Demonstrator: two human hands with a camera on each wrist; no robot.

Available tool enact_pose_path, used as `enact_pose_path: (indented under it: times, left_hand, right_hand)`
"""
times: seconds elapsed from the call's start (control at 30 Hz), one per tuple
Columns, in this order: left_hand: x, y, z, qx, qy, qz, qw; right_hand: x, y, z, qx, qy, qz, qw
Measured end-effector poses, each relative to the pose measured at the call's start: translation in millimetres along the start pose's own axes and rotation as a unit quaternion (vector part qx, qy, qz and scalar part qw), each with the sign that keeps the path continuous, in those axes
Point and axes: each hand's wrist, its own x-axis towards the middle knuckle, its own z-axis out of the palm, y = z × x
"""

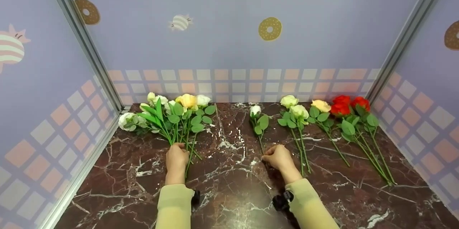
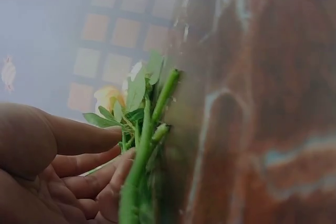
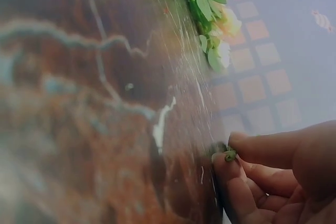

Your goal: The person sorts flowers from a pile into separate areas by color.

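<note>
On the left of the marble table lies a bunch of artificial flowers, white, cream and yellow, with green leaves. My left hand holds some of its stems; in the left wrist view the thumb and fingers close around thin stems, while a thicker stem runs beside them. Which flowers those stems belong to is hidden. A single white rose lies at the centre. My right hand pinches its stem low down, and the cut stem end shows between thumb and forefinger.
Right of the white rose lie two pale green-white roses, a peach rose and several red roses, stems towards me. Patterned walls enclose the dark marble table at the back and both sides.
</note>
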Motion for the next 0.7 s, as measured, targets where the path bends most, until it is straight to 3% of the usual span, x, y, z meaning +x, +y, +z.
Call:
enact_pose_path:
  times: [0.2,0.37,0.53,0.7]
  left_hand:
    - [0.2,-0.1,3.5,0.055,-0.011,0.017,0.9983]
    - [1.2,0.9,3.4,0.073,-0.030,-0.003,0.9969]
    - [1.9,-0.1,2.2,0.078,-0.039,-0.010,0.9961]
    - [1.3,-2.7,-0.2,0.044,-0.034,0.002,0.9985]
  right_hand:
    - [-1.2,-1.6,1.0,-0.029,0.009,-0.008,0.9995]
    - [-2.1,-1.7,0.7,-0.042,0.014,-0.009,0.9990]
    - [-2.1,-0.7,0.6,-0.040,0.014,-0.008,0.9991]
    - [-2.6,-1.2,0.0,-0.037,0.009,-0.003,0.9993]
